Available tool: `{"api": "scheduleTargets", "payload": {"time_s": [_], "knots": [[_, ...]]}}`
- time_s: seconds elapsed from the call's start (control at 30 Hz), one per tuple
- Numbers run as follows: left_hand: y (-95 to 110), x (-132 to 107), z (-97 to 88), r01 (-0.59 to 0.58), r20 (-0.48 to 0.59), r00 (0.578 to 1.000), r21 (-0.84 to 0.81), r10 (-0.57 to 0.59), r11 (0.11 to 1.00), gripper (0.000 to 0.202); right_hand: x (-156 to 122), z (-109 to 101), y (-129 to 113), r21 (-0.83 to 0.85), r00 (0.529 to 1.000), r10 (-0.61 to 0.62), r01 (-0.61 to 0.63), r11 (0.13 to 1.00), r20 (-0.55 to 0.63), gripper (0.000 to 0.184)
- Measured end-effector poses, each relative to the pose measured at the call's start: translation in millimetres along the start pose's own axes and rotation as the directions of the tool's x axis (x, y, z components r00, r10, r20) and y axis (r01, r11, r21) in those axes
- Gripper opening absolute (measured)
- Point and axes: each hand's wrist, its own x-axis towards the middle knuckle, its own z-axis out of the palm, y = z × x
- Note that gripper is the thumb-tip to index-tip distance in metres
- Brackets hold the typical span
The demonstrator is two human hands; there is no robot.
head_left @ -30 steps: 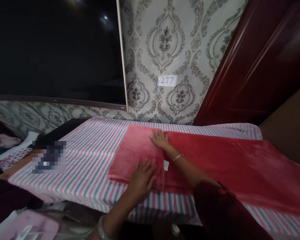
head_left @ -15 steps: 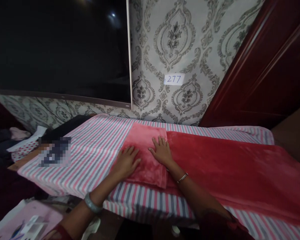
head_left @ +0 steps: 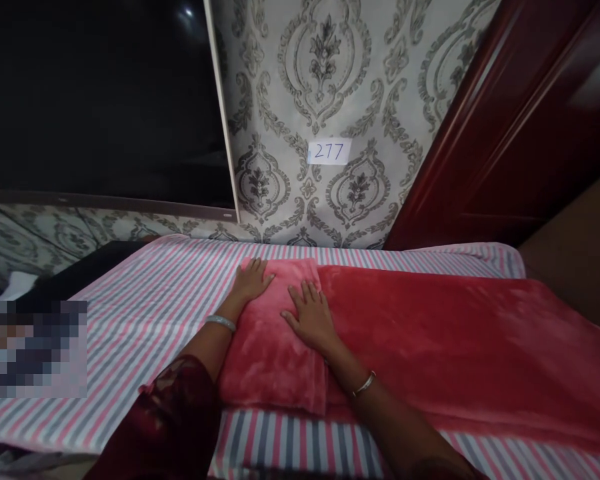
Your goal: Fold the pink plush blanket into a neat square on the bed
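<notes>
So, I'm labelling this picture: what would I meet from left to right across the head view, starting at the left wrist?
Left-wrist bangle, left hand, right hand, right-wrist bracelet, dark red wooden panel.

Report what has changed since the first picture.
The left hand moved forward and left, to the far left corner of the folded end of the red blanket; the right hand drew back. Neither grips anything. The blanket stays folded on the striped cloth.
</notes>
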Motion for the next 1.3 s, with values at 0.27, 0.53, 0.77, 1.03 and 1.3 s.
{"api": "scheduleTargets", "payload": {"time_s": [0.27, 0.53, 0.77, 1.03, 1.3], "knots": [[-5.6, 6.4, 1.0, 0.004, 0.044, 0.999, -0.086, 0.000, 0.996, 0.064, 0.1, -5.1, -2.4, -0.010, 1.000, 0.019, -0.019, 1.000, 0.013, 0.072], [-39.9, -30.4, -31.9, 0.230, -0.024, 0.945, -0.659, -0.326, 0.716, 0.070, -1.2, -11.2, -6.1, -0.022, 0.999, 0.014, -0.013, 1.000, 0.035, 0.071], [-58.6, -145.5, -24.1, 0.238, 0.057, 0.922, -0.864, -0.383, 0.444, 0.063, 21.5, -34.8, 1.0, -0.031, 0.997, 0.016, -0.013, 0.999, 0.072, 0.054], [-36.2, -207.4, -6.4, 0.272, 0.259, 0.887, -0.962, -0.382, -0.021, 0.081, 90.2, -56.7, 15.4, -0.055, 0.998, -0.018, 0.021, 0.998, 0.062, 0.057], [-33.0, -232.0, 12.7, 0.169, 0.116, 0.919, -0.980, -0.377, 0.109, 0.094, 142.2, -37.7, 18.7, -0.029, 0.977, -0.069, 0.076, 0.997, 0.202, 0.064]]}}
